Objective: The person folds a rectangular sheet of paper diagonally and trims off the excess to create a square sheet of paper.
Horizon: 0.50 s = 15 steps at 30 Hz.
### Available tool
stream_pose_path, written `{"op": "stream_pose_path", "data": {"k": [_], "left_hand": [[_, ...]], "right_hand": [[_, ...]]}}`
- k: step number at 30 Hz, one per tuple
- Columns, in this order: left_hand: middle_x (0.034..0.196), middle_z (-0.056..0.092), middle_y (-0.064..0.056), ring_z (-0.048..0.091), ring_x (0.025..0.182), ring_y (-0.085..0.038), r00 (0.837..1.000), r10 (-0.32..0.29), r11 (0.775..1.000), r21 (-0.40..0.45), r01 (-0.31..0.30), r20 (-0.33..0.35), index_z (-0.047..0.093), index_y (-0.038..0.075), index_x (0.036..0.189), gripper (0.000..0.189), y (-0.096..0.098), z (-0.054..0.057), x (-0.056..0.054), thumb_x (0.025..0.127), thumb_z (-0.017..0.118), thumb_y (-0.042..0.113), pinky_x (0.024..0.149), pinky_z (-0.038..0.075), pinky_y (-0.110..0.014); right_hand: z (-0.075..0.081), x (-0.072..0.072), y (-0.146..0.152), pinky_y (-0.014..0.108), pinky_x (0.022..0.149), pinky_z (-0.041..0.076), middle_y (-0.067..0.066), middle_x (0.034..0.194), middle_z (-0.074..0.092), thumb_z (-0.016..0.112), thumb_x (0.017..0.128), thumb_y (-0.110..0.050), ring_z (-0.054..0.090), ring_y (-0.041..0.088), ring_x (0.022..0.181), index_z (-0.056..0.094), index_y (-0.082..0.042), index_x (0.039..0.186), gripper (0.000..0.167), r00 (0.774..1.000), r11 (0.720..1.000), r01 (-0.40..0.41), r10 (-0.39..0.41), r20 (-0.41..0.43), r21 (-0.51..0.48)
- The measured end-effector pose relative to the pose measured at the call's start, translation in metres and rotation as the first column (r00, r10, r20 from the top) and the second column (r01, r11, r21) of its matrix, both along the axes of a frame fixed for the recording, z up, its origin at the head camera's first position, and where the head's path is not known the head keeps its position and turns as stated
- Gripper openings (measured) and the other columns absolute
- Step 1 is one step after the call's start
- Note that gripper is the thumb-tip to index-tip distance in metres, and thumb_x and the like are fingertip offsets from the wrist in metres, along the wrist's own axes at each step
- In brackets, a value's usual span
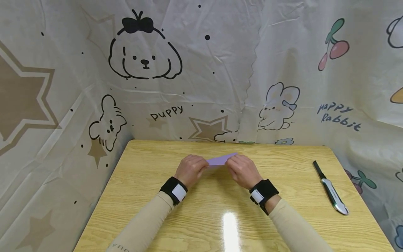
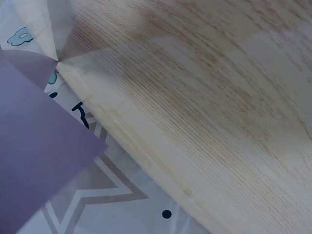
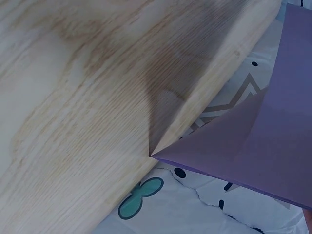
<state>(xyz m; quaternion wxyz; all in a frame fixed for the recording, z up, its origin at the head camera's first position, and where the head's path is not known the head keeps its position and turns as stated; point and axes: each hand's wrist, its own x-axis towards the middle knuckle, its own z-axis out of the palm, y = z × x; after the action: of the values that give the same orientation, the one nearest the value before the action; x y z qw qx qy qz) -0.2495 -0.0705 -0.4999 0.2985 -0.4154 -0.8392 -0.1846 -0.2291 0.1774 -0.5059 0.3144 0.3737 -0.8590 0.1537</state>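
Observation:
A sheet of purple paper (image 1: 218,161) is stretched between both hands near the far side of the table. My left hand (image 1: 191,170) pinches its left end, with the fingers curled. At the other end, my right hand (image 1: 244,170) grips the paper. In the left wrist view, a flat part of the purple paper (image 2: 41,151) ends in a corner past the table edge. The right wrist view shows the paper (image 3: 287,112) bent, with a pointed corner lying over the table edge and a bit of a finger (image 3: 308,219) at the right border.
A utility knife (image 1: 330,192) with a dark blade end and a green and silver handle lies at the right of the wooden table (image 1: 141,210). Behind the table hangs a printed white cloth (image 1: 214,84), which also runs along both sides.

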Motion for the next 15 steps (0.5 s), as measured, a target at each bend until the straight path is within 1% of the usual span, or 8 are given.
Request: {"op": "stream_pose_path", "data": {"k": [5, 8, 12, 15], "left_hand": [[0.083, 0.072, 0.003, 0.068, 0.080, -0.013, 1.000, 0.000, 1.000, 0.013, 0.000, -0.004, 0.073, 0.014, 0.083, 0.012, -0.0003, -0.0006, -0.0009, 0.076, 0.083, 0.012, 0.073, 0.054, -0.029], [0.083, 0.072, 0.003, 0.068, 0.080, -0.013, 1.000, -0.003, 1.000, 0.018, 0.003, -0.008, 0.073, 0.013, 0.082, 0.013, -0.0021, -0.0030, -0.0022, 0.075, 0.083, 0.011, 0.073, 0.054, -0.030], [0.083, 0.072, 0.002, 0.068, 0.079, -0.013, 1.000, -0.008, 1.000, 0.004, 0.008, 0.001, 0.073, 0.012, 0.082, 0.009, -0.0042, -0.0039, -0.0022, 0.078, 0.081, 0.012, 0.073, 0.053, -0.029], [0.084, 0.072, 0.002, 0.068, 0.080, -0.013, 1.000, -0.009, 1.000, 0.000, 0.009, -0.001, 0.073, 0.012, 0.084, 0.007, -0.0051, -0.0027, -0.0022, 0.080, 0.080, 0.012, 0.075, 0.053, -0.029]], "right_hand": [[0.0011, 0.0002, 0.0018, 0.032, 0.069, 0.051, 0.001, 0.083, 0.064, 0.064, 0.087, -0.005, 0.060, 0.017, 0.078, 0.063, -0.011, 0.084, 0.007, 1.000, 1.000, -0.001, 0.001, 0.007, 0.003], [0.0005, -0.0009, 0.0029, 0.032, 0.068, 0.051, 0.001, 0.083, 0.064, 0.065, 0.084, -0.003, 0.061, 0.018, 0.078, 0.064, -0.010, 0.083, 0.007, 1.000, 1.000, -0.009, 0.009, -0.005, -0.009], [-0.0010, -0.0018, 0.0045, 0.032, 0.066, 0.050, 0.000, 0.083, 0.063, 0.067, 0.079, 0.001, 0.060, 0.018, 0.077, 0.064, -0.010, 0.082, 0.011, 1.000, 1.000, -0.016, 0.016, -0.014, -0.014], [-0.0013, -0.0017, 0.0051, 0.032, 0.067, 0.050, 0.001, 0.082, 0.063, 0.066, 0.081, 0.000, 0.060, 0.018, 0.076, 0.063, -0.010, 0.083, 0.011, 1.000, 1.000, -0.014, 0.014, -0.008, -0.006]]}}
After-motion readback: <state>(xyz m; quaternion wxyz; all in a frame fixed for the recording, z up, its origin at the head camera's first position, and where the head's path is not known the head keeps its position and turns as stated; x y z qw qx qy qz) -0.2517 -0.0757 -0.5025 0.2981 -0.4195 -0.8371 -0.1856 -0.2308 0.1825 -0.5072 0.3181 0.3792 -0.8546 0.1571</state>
